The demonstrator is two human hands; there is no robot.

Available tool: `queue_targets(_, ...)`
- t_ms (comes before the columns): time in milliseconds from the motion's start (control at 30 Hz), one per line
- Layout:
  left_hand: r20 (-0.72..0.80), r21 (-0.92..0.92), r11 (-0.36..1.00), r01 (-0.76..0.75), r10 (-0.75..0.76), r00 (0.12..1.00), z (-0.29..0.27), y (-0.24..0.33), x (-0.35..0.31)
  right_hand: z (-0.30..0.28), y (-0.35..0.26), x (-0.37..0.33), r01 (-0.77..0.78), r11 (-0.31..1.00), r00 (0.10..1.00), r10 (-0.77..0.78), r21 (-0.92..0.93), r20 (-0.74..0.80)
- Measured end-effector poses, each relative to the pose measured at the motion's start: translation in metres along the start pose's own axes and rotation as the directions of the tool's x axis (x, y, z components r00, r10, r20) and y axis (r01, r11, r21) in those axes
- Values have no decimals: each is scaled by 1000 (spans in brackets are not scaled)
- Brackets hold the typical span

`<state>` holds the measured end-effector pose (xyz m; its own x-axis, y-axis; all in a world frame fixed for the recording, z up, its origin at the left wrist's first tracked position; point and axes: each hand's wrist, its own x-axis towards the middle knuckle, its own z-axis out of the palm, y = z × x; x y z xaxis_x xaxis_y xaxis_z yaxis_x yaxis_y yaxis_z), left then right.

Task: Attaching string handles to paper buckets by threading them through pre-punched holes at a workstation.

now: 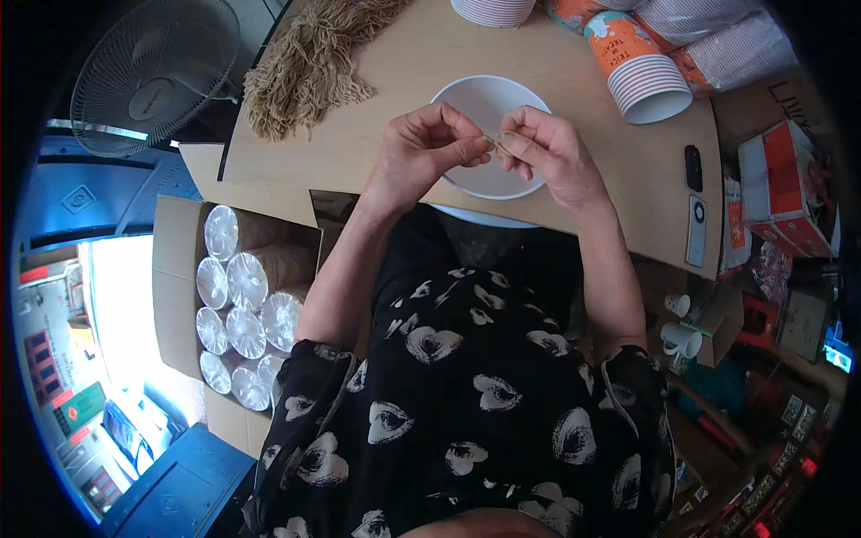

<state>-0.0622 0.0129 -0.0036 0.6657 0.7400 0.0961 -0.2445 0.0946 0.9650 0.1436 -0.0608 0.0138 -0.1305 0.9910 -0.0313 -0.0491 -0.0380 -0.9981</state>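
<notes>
My left hand (430, 148) and my right hand (552, 154) meet above a white round bowl (480, 184) near the table's front edge. The fingertips of both are pinched together on a thin tan cord (498, 144), of which only a tiny bit shows between them. The rest of it is hidden by the fingers. Beyond my left hand lies a thick bundle of twisted tan cords (309, 67), spread at the far left of the table.
Stacked orange-and-white paper cups (641, 72) lie at the far right beside wrapped cup sleeves (726, 45). A black object (693, 168) and a silver one (697, 230) rest at the right edge. Left below stand a carton (177, 278) of wrapped rolls and a fan (154, 90).
</notes>
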Motion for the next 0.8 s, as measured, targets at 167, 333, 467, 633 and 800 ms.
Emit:
queue_targets(167,-19,-43,998,38,-39,999,-1,0,-1,4,-11,-2,4,998,999,-6,-69,-31)
queue_targets(333,-13,-16,999,47,-47,999,0,0,1,5,-5,3,15,985,999,-21,-174,-33)
queue_targets(467,-8,-39,997,60,-60,998,0,1,2,-2,-7,0,-25,992,997,16,-125,-71)
queue_targets(633,-12,-60,996,68,-69,998,-1,1,5,1,-10,2,-22,992,996,11,-122,-89)
queue_targets(800,0,-54,996,71,-71,997,-1,2,4,6,-6,5,14,982,998,-27,-190,-64)
